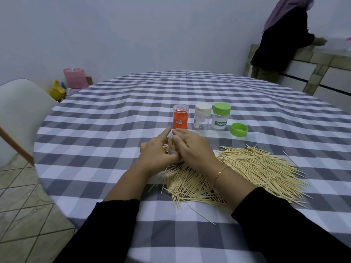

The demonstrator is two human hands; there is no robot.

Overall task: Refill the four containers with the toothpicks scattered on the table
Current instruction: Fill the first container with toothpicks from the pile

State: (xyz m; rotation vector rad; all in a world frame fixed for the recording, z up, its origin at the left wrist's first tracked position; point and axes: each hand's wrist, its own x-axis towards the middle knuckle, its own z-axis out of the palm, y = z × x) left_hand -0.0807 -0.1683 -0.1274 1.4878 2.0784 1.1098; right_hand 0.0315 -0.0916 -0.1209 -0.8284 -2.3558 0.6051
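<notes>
Clear container [171, 149] of toothpicks [247, 168] sits between both hands' grip.

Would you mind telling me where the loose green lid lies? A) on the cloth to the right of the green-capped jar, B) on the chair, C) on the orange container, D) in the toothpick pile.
A: the green lid lies on the checked cloth just right of the green-capped jar, clear of the toothpick pile.

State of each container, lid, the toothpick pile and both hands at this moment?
Orange container: upright, capped.
White-lidded container: upright, capped.
Green-lidded container: upright, capped.
Loose green lid: off, on tablecloth.
Held container: open, toothpicks inside.
Toothpick pile: scattered.
Left hand: gripping held container.
Right hand: on held container.
</notes>
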